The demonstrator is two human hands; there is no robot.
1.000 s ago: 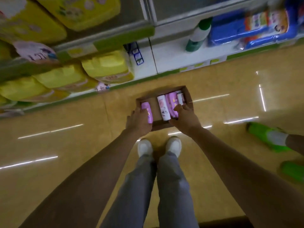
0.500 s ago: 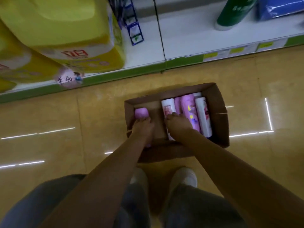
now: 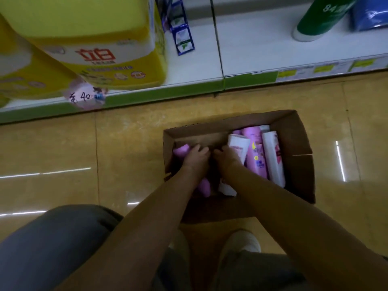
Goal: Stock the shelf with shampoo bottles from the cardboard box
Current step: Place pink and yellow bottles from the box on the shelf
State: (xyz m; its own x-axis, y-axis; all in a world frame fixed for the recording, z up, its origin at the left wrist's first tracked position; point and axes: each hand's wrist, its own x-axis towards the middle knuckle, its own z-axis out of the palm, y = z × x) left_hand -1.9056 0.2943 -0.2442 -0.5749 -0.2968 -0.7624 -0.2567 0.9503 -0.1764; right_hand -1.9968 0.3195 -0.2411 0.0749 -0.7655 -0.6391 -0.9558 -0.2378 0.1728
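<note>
I am crouched over an open brown cardboard box [image 3: 298, 143] that sits on the glossy tan floor [image 3: 52, 156] just near of the shelf [image 3: 252, 51], and both my hands are down inside it. I count five bottles in the box: a pink bottle [image 3: 181, 149] at the left under my left hand [image 3: 196, 157], a white bottle [image 3: 239, 144] under my right hand [image 3: 227, 157], then a pink one [image 3: 256, 152] and a white one [image 3: 273, 156] lying side by side at the right, with a fifth, only a white end, peeking out at the far wall behind them. My left fingers [image 3: 199, 148] curl closed around the left pink bottle; its far end and near end show, the middle is hidden by my hand. My right fingers wrap the white bottle, whose middle my wrist covers. All the bottles are smooth plastic with rounded shoulders; their label print is too blurred to read. The shelf is white with a green front edge. On it stand two yellow packs [image 3: 100, 38], soft and bulging, the left one cut off by the frame, one green bottle [image 3: 323, 15] with a white base, and one blue pack [image 3: 369, 13] cut off at the far right. My grey trouser legs and two pale shoes [image 3: 241, 242] fill the near edge.
</note>
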